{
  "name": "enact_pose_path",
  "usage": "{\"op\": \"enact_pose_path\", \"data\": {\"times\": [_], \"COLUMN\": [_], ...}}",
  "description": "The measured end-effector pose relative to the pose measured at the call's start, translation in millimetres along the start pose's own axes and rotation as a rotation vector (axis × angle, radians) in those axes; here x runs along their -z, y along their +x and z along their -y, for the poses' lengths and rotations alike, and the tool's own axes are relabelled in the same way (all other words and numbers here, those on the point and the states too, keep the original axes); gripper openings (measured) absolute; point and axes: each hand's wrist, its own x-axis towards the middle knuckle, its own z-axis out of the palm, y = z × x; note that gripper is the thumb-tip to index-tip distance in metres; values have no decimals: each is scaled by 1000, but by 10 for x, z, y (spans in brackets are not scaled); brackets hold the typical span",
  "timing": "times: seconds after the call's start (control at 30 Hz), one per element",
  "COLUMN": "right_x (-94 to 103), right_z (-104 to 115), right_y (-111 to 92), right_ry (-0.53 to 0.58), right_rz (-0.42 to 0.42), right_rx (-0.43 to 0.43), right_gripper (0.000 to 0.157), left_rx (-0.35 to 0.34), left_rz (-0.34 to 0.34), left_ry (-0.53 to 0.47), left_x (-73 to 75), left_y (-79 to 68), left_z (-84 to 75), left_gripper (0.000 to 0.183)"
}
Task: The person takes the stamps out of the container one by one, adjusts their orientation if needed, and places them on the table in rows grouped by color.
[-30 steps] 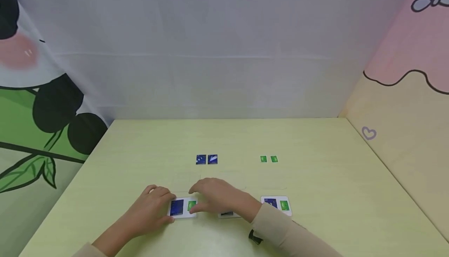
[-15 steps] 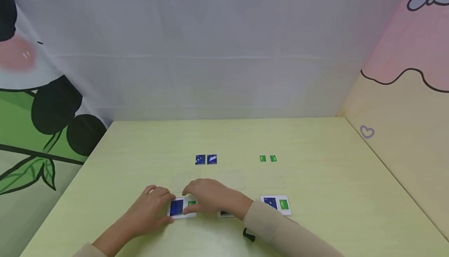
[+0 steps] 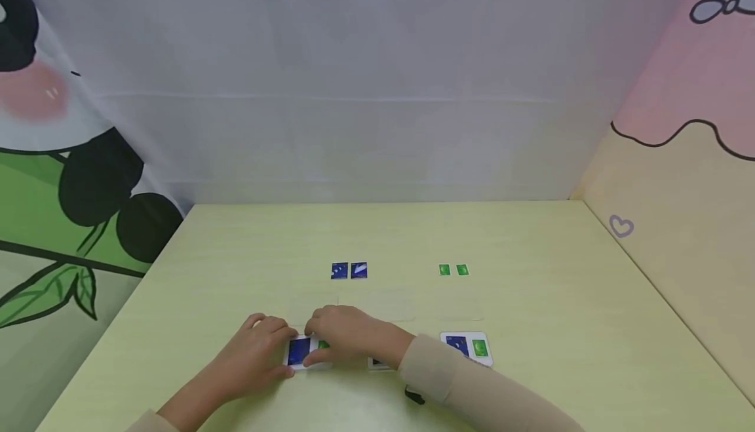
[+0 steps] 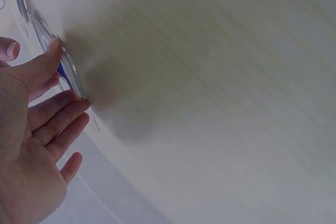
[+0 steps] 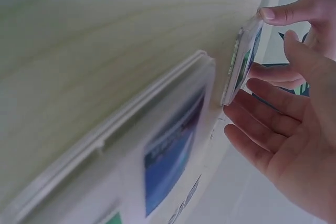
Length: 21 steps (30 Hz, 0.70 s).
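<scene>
A flat white case [image 3: 299, 351] with a blue picture and a smaller green one lies on the table in front of me. My left hand [image 3: 253, 353] grips its left end, thumb at the near corner and fingers at the far one. The left wrist view shows that thumb [image 4: 50, 59] on the case's edge. Over the right half reaches my right hand [image 3: 342, 333], partly covering the green picture. In the right wrist view its fingers [image 5: 252, 124] lie loosely bent at the far edge, the thumb [image 5: 302, 51] apart above the face.
A second case [image 3: 379, 364] is mostly hidden under my right wrist. A third case [image 3: 466, 347] lies to its right, partly behind the sleeve. Farther back are two small blue squares [image 3: 349, 271] and two green ones [image 3: 463, 269]. Faint clear sheets [image 3: 389, 304] lie between.
My right hand has slid left over the case, covering more of the green picture and uncovering the third case a little. The left hand keeps its grip in place.
</scene>
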Motion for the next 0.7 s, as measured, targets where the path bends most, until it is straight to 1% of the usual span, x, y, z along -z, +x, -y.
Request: {"op": "enact_pose_path", "data": {"times": [0.13,0.23,0.37,0.43,0.57,0.7], "right_x": [9,11,1,-12,-40,-59], "right_z": [14,24,37,47,88,131], "right_y": [17,29,49,60,74,86], "right_ry": [-34,-66,-132,-153,-139,-147], "right_rz": [-2,-9,-40,-56,-63,-57], "right_rx": [2,13,26,19,-16,-44], "right_gripper": [49,47,44,43,42,46], "left_rx": [-7,-4,5,13,27,31], "left_rz": [-14,-11,5,14,36,41], "left_ry": [6,2,-9,-18,-38,-49], "left_x": [-6,-7,8,16,23,22], "left_y": [-1,4,18,24,23,23], "left_z": [1,2,1,-2,-4,2], "left_gripper": [50,50,50,50,49,48]}}
